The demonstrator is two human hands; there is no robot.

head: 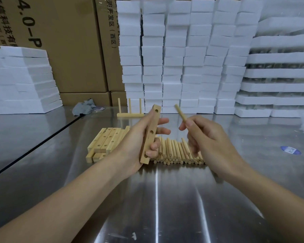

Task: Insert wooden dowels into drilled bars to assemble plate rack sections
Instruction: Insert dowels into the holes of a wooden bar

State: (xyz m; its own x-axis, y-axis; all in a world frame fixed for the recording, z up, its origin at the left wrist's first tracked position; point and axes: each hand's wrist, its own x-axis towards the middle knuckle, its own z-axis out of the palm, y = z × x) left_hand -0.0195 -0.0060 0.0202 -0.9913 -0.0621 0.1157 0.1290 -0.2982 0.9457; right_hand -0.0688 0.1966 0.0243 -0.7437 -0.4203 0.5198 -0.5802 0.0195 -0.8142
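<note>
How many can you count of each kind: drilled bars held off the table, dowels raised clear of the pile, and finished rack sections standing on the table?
Drilled bar held off the table: 1
Dowel raised clear: 1
Finished rack section standing: 1
Total: 3

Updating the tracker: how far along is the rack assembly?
Done: one finished section, three dowels upright, at the back of the table. In hand: left hand holds a drilled bar, three holes empty; right hand pinches one dowel, not yet inserted. Left: stack of drilled bars, pile of loose dowels.
</note>
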